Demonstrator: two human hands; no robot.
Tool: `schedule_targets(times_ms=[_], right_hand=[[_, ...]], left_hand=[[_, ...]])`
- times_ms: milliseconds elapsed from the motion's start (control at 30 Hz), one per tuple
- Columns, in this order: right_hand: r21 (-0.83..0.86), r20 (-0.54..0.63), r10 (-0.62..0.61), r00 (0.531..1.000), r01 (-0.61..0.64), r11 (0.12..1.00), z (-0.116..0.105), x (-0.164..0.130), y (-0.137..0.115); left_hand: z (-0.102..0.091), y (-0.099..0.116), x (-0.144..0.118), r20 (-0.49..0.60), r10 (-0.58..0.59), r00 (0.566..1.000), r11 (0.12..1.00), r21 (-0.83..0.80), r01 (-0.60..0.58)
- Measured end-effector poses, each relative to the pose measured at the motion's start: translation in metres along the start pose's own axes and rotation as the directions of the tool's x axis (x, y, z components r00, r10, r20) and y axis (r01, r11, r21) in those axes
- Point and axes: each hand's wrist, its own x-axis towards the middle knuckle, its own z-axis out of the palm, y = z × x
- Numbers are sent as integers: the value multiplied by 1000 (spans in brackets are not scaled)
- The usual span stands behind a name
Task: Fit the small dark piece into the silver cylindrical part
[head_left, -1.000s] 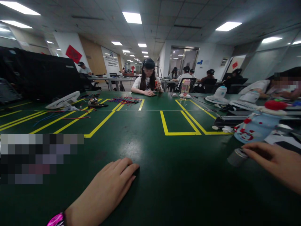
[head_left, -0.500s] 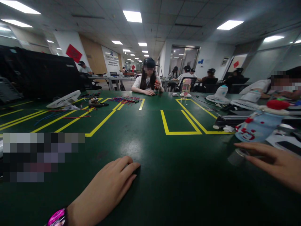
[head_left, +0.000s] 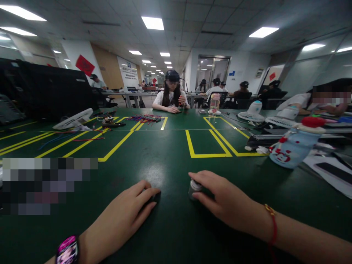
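Observation:
My right hand (head_left: 220, 194) grips a small see-through jar (head_left: 195, 187) with a pale lid between thumb and fingers, at or just above the green tabletop (head_left: 170, 227). To its left, my left hand (head_left: 132, 205) rests on the table with fingers curled together. Something small and dark shows at its fingertips, too hidden to name. A gap of bare green surface lies between the two hands.
Beyond my right hand stands a light-blue bottle (head_left: 291, 146) with a red top. A phone (head_left: 334, 170) lies at the right. White fans (head_left: 251, 112), a wire bundle (head_left: 144, 118) and yellow tape (head_left: 211, 156) are farther off. Across the table sits a person (head_left: 172, 95).
My right hand has carried the small jar leftward from beside the blue bottle to near the table's middle. My left hand has stayed almost in place.

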Motion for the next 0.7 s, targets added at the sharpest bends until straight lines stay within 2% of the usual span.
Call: schedule_targets(times_ms=[100, 167, 300, 400, 600, 700], right_hand=[[45, -16, -14, 1000, 15, 999, 15, 6, 1], [90, -43, 19, 999, -15, 996, 20, 4, 7], [204, -65, 127, 990, -111, 973, 25, 1, 14], [254, -58, 121, 991, -102, 962, 23, 2, 12], [266, -4, 86, 996, -82, 961, 18, 6, 5], [254, 9, 81, 997, -80, 964, 15, 6, 4]], left_hand=[[-5, 9, 6, -10, 25, 1000, 999, -25, -25], [-9, 22, 16, -56, 32, 998, 995, -96, -37], [-16, 58, 46, -168, 47, 985, 962, -257, -90], [-18, 74, 64, -219, 75, 973, 949, -284, -137], [-16, 74, 70, -220, 52, 974, 920, -368, -133], [-18, 70, 67, -264, 31, 964, 898, -415, -143]])
